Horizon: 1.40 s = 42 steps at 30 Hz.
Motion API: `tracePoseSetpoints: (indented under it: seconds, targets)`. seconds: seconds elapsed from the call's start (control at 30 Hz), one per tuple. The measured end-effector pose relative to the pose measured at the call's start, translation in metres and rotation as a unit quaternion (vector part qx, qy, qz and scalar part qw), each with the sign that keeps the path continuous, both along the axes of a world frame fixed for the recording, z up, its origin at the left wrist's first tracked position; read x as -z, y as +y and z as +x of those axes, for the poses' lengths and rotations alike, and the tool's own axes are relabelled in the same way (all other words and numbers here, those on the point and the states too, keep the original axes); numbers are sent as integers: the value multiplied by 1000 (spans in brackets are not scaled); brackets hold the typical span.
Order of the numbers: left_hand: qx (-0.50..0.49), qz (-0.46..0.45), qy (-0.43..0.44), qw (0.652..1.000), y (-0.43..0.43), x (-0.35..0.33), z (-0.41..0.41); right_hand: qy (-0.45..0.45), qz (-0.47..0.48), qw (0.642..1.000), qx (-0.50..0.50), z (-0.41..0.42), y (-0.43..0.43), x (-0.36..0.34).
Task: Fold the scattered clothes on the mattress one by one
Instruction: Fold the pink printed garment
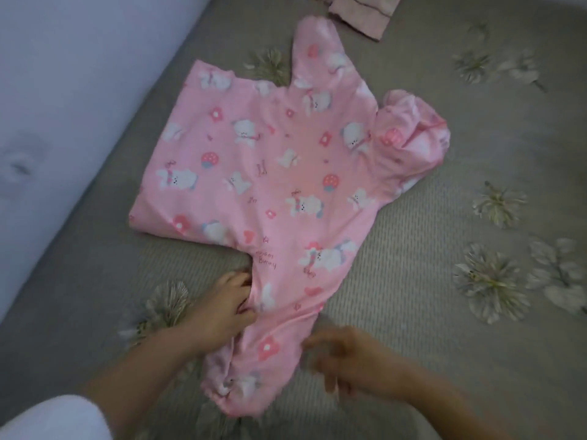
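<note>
On ribbed grey mattress (pixel 413 236), pink bunny-print top (pixel 270 166); left hand (pixel 222 308) grips sleeve (pixel 273 338).

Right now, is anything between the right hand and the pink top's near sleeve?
Nothing visible. The right hand is beside the near sleeve of the pink top; the left hand grips its other edge.

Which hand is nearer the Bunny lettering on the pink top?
Left. The left hand grips the sleeve edge just below the lettering; the right hand is farther down the sleeve.
</note>
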State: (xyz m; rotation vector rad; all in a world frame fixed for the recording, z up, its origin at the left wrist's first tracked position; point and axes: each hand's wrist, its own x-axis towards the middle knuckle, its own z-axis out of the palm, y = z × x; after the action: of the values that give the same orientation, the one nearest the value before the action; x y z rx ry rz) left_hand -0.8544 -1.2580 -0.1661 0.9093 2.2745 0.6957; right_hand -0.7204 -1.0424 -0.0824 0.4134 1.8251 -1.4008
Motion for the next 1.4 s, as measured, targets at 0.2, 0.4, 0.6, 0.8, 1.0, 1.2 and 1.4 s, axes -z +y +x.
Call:
tracePoseSetpoints:
  seconds: [0.2, 0.4, 0.6, 0.8, 1.0, 1.2, 1.4]
  targets:
    - [112, -98, 210, 966, -109, -18, 46, 281, 418, 863, -27, -24, 24, -6]
    - [-133, -292, 222, 921, -164, -37, 41, 261, 593, 711, -273, -38, 30, 29]
    - [-111, -152, 213, 959, -111, -30, 102, 204, 539, 787, -218, -19, 13, 26]
    - [-100, -205, 171, 959, -60, -51, 117, 198, 310, 929, -41, 23, 27, -25]
    - [-202, -174, 262, 928, -24, -179, 51, 251, 169, 930, 209, 31, 25, -115]
    - [-346, 187, 202, 897, 69, -335, 23, 276, -122, 831, 466, 16, 26, -216]
    - [-168, 398, 134, 892, 198, -416, 94, 333, -356, 670, 560, 73, 91, -240]
